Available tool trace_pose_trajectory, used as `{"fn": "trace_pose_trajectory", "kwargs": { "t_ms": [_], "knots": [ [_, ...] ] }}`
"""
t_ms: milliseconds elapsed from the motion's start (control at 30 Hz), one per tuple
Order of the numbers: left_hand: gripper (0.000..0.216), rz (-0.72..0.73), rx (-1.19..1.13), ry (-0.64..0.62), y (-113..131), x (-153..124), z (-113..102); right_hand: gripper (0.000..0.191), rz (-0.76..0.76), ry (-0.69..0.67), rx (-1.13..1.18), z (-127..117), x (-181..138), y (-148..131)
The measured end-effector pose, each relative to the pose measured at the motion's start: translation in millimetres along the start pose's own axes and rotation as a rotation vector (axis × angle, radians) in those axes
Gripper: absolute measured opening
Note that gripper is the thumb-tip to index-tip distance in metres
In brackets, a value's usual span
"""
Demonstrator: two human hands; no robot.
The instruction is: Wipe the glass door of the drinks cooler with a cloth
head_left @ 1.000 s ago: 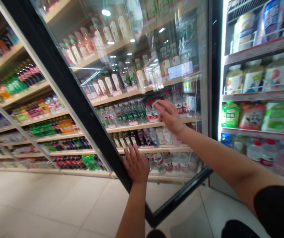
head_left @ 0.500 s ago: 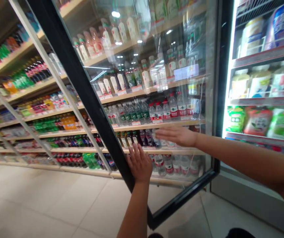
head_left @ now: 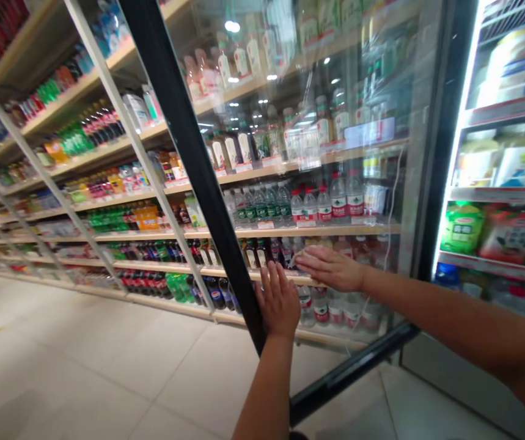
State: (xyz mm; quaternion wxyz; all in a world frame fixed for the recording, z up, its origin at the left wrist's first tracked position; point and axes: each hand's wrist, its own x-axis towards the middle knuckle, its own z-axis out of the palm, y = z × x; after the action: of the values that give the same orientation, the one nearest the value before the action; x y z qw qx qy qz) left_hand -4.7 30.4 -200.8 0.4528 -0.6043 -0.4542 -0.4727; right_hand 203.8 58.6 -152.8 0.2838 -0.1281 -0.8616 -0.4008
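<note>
While wooden shelves (head_left: 19, 46) loaded with drinks run down the left and carry on behind the glass, pale floor tiles (head_left: 106, 366) take up the bottom left. Over on the right is a lit fridge (head_left: 464, 379), its glass door (head_left: 285, 177) swung open, smack in front of both hands. That door's got a chunky black frame (head_left: 198, 183), tilted across the view.

Hands next: the left hand (head_left: 280, 302) is flat on the door right by the frame, fingers up and a bit spread. The right hand (head_left: 333, 269) is just beside it, also flat over the glass, fingers straight and pressed together, pointing at the left one. Red-capped bottles (head_left: 338, 198) show through the glass above the hands. Tiniest thing is a pale scrap (head_left: 302, 252) by the right fingertips, too blurry to identify.
</note>
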Motion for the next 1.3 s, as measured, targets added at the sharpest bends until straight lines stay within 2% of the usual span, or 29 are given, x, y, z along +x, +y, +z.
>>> {"fn": "trace_pose_trajectory", "kwargs": {
  "t_ms": [67,100,167,233,267,333,467,533,600,700,800,867,900,1000,1067,1100,1233,1300],
  "knots": [
    [0.069,-0.006,-0.009,0.011,0,-1,2,0.047,-0.066,-0.057,0.051,-27,5,21],
    [0.069,-0.009,-0.012,0.015,0,-1,3,0.049,-0.042,-0.04,0.06,-41,10,34],
    [0.066,-0.021,-0.016,0.013,0,-2,4,0.055,0.122,0.115,0.016,-67,20,58],
    [0.065,-0.03,-0.023,0.0,0,-3,4,0.059,0.337,0.337,-0.09,-79,28,76],
    [0.065,-0.03,-0.025,-0.007,0,-3,3,0.059,0.403,0.415,-0.141,-78,30,80],
    [0.067,-0.024,-0.028,-0.013,1,-3,1,0.059,0.456,0.455,-0.203,-63,30,77],
    [0.069,-0.033,-0.049,-0.014,3,-2,-2,0.061,0.474,0.354,-0.184,-10,17,26],
    [0.069,-0.027,-0.043,-0.015,3,-2,-2,0.062,0.432,0.238,-0.143,6,8,0],
    [0.07,-0.023,-0.035,-0.012,2,-2,-1,0.063,0.33,0.115,-0.097,10,0,-11],
    [0.071,-0.039,-0.078,-0.009,1,-3,2,0.059,0.221,0.028,-0.049,0,-7,1],
    [0.07,-0.044,-0.093,-0.008,0,-3,3,0.064,0.333,0.093,-0.046,-5,-8,11],
    [0.07,-0.036,-0.074,-0.002,0,-3,4,0.063,0.435,0.162,-0.051,3,-8,0],
    [0.07,-0.033,-0.071,0.004,-1,-3,4,0.061,0.427,0.17,-0.039,8,-9,-10],
    [0.068,-0.029,-0.077,0.001,-2,-3,5,0.057,0.207,0.093,0.048,20,-7,-35],
    [0.067,-0.029,-0.07,-0.021,-3,-3,7,0.058,0.132,0.066,0.085,19,0,-33],
    [0.068,-0.031,-0.066,-0.03,-3,-4,7,0.06,0.181,0.1,0.075,16,6,-26],
    [0.069,-0.042,-0.05,-0.028,-3,-4,8,0.069,0.571,0.39,-0.014,9,30,-2],
    [0.068,-0.048,-0.051,-0.025,-3,-5,9,0.069,0.592,0.428,-0.023,16,30,-11]
  ]
}}
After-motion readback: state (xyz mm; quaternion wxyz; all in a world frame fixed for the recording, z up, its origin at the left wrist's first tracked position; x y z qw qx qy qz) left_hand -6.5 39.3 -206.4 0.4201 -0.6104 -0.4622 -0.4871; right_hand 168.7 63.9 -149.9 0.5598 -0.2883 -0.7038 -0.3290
